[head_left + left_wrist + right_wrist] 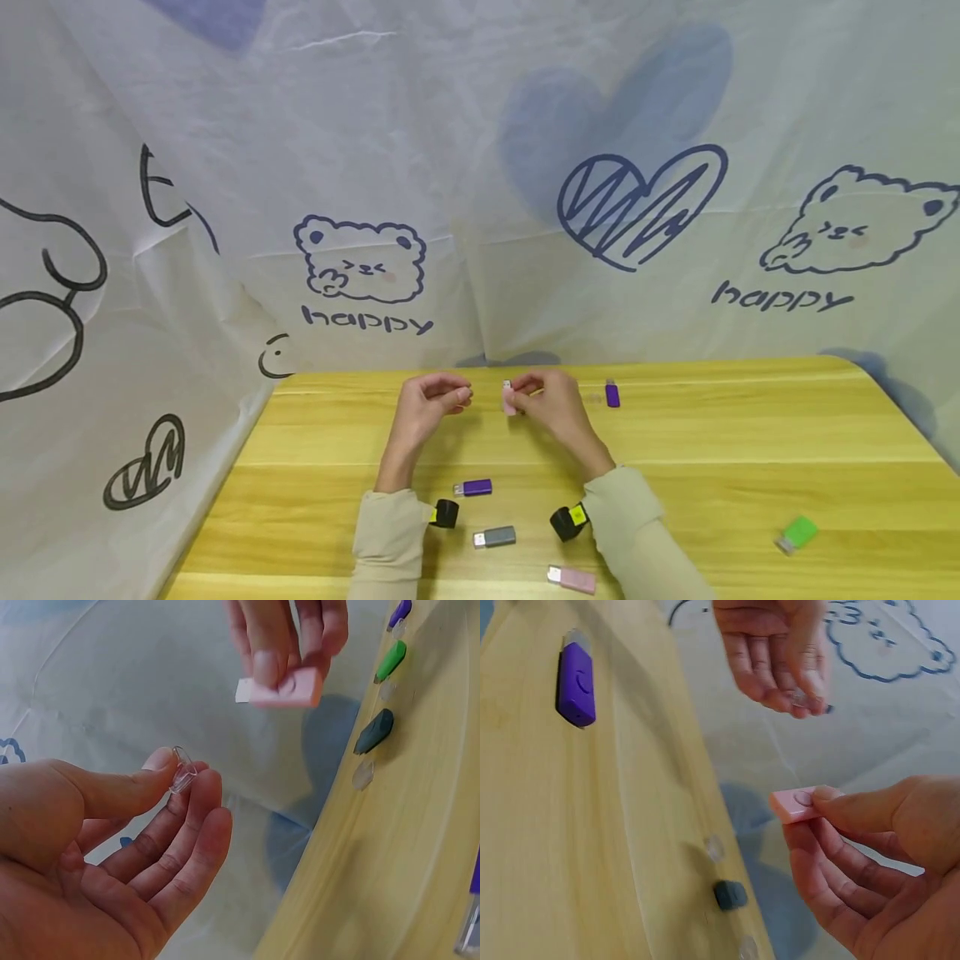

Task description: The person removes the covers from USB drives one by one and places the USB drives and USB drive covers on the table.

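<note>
Between thumb and fingertips, my left hand (427, 408) pinches a small clear plastic cap (184, 778). My right hand (553, 407) grips a pink USB stick (296, 688) by its body, thumb on the flat face. Its metal plug (243, 691) is bare and sticks out towards the left hand's side in the left wrist view. A gap separates the cap from the stick, and both are held up over the far part of the table. Below the hands lie a purple USB stick (476, 487), a grey one (498, 537) and a second pink one (576, 579).
The wooden table (712, 450) meets a printed cloth (487, 250) at its back edge. Another purple stick (612, 394) lies near that edge; a green stick (798, 532) is at the right. Along the edge, a dark stick (373, 732) sits beside a clear cap (364, 776).
</note>
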Available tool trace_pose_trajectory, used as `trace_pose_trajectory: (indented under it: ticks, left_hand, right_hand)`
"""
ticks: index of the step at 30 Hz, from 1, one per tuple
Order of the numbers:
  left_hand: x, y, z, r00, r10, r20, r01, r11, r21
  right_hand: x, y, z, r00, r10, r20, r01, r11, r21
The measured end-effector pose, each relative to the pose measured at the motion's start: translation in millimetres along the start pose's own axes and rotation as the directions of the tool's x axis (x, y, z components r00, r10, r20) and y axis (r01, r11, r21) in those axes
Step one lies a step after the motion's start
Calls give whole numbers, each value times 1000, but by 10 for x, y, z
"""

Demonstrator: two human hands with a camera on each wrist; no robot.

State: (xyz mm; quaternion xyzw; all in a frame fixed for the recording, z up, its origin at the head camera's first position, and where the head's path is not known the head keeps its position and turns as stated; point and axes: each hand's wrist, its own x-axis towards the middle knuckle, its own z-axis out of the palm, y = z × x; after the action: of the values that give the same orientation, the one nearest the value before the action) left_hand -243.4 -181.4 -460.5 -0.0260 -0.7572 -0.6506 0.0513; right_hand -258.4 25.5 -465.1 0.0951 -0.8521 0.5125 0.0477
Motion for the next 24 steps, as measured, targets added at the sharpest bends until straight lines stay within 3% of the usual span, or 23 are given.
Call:
trace_pose_trajectory:
  ticks: [8, 14, 24]
  left_hand:
    - [15, -44, -71, 999, -9, -31, 9, 1000, 13]
    - [18, -65, -144, 998, -20, -55, 21, 1000, 16]
    - [19, -97, -296, 994, -43, -102, 43, 999, -2]
  right_hand:
    - [233, -13, 311, 999, 33, 9, -32, 996, -84]
    - [326, -24, 485, 1000, 11, -7, -12, 986, -169]
    - [393, -125, 711, 999, -7, 40, 20, 942, -334]
